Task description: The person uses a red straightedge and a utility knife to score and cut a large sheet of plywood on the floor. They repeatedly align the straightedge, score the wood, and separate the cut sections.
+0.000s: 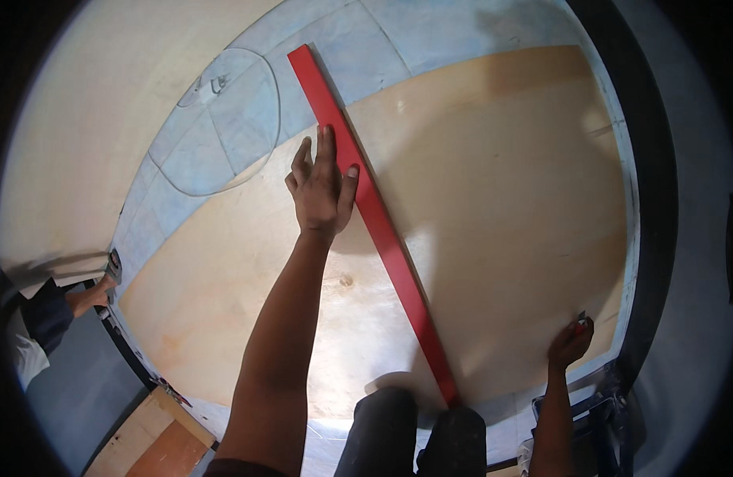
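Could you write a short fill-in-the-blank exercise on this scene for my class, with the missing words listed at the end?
1. The person's left hand touches a long bar whose colour is ____.
2. The right hand holds a small tool and is ____ the bar (touching / apart from).
3. A thin looped cord shows in the picture's upper ____ corner area (left / right).
4. Counting another person's hand at the edge, the picture shows ____ hands.

Missing words: red; apart from; left; three.
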